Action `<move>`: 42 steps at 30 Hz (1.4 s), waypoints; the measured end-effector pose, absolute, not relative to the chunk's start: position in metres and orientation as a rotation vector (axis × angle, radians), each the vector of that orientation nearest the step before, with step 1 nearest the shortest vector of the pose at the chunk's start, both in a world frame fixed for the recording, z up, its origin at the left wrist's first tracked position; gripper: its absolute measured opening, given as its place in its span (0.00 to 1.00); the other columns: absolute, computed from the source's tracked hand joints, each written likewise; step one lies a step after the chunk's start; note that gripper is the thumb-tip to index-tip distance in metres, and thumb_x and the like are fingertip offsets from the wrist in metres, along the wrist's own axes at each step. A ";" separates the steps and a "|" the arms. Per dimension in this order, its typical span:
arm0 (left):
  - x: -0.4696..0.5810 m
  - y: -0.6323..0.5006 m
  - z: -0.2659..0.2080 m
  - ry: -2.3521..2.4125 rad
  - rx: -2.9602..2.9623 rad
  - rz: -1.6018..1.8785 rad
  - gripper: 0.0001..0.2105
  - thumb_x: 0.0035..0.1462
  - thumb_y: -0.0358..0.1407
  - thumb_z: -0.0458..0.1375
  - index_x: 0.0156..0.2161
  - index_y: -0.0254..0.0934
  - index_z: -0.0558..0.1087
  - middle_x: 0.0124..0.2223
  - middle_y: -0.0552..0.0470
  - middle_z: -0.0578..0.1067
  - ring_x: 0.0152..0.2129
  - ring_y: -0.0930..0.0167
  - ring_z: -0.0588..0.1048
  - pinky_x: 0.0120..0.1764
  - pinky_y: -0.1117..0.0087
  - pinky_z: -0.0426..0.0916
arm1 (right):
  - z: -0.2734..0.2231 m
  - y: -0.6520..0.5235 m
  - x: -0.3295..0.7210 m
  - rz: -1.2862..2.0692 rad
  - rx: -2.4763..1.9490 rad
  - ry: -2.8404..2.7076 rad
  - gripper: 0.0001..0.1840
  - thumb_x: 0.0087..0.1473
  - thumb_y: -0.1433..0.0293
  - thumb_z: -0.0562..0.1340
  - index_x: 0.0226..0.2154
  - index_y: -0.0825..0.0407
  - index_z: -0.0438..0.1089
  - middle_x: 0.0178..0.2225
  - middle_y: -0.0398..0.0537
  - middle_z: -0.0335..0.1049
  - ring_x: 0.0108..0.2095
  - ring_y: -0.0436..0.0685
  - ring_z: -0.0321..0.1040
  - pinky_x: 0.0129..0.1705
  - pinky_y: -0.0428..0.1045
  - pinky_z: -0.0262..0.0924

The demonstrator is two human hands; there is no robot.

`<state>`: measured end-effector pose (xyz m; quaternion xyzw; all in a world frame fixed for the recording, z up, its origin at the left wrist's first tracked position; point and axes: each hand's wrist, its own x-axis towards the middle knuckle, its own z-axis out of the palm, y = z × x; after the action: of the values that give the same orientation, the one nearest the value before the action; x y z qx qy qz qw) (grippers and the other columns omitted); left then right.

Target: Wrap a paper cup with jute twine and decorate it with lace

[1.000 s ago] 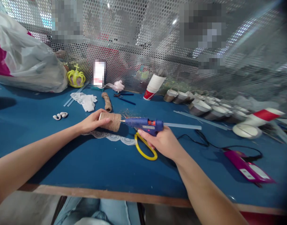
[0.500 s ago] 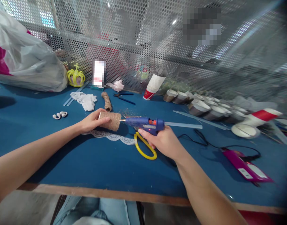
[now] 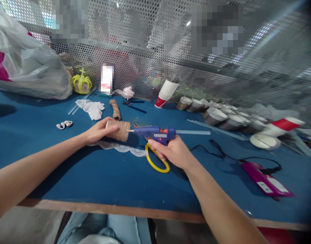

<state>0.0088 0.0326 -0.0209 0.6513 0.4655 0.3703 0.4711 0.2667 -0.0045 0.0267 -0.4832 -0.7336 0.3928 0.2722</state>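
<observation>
My left hand (image 3: 100, 130) is closed around a twine-wrapped cup (image 3: 121, 131), which lies on its side with a pale rim to the left. In my right hand (image 3: 172, 149) is a blue glue gun (image 3: 154, 134), its nozzle pointing left at the cup's right end; whether it touches the twine I cannot tell. A clear glue stick (image 3: 193, 132) juts from the gun's back. Below the gun shows the yellow handle (image 3: 157, 166) of a pair of scissors, whose blades are mostly hidden. White lace trim (image 3: 120, 147) runs along the table under my left hand.
Behind are a twine roll (image 3: 115, 110), pliers (image 3: 135, 106), crumpled white cloth (image 3: 90, 107), a yellow crown-shaped piece (image 3: 81, 82) and stacked paper cups (image 3: 167, 93). Wrapped cups (image 3: 215, 117) and a purple packet (image 3: 268, 179) with a black cord (image 3: 218, 149) lie right. Mesh (image 3: 145, 40) rises behind.
The glue gun and my right hand have shifted slightly left. Less of the glue stick sticks out at the back. The cup stays in my left hand, nearly still.
</observation>
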 end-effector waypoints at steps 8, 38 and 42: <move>0.009 0.030 -0.020 1.087 1.583 0.923 0.24 0.47 0.54 0.55 0.41 0.35 0.64 0.37 0.49 0.72 0.35 0.66 0.70 0.36 0.67 0.65 | 0.019 0.001 0.270 1.230 -1.215 -1.823 0.18 0.51 0.58 0.61 0.20 0.55 0.64 0.10 0.36 0.57 0.11 0.44 0.53 0.14 0.43 0.51; 0.009 0.031 -0.025 1.068 1.679 0.935 0.24 0.47 0.53 0.55 0.42 0.36 0.64 0.37 0.50 0.71 0.34 0.66 0.70 0.36 0.68 0.65 | 0.014 0.005 0.271 1.281 -1.175 -1.722 0.18 0.51 0.58 0.61 0.21 0.55 0.66 0.09 0.35 0.56 0.09 0.44 0.52 0.13 0.42 0.49; 0.007 0.033 -0.026 1.063 1.701 0.927 0.24 0.47 0.53 0.56 0.43 0.36 0.64 0.36 0.51 0.70 0.33 0.67 0.69 0.36 0.69 0.65 | 0.012 0.007 0.271 1.254 -1.177 -1.713 0.18 0.51 0.57 0.61 0.21 0.55 0.66 0.09 0.35 0.57 0.10 0.44 0.53 0.13 0.43 0.50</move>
<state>0.0072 0.0328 -0.0261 0.6877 0.4299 0.3749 0.4492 0.2708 0.0071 0.0117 -0.4545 -0.6612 0.4839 0.3495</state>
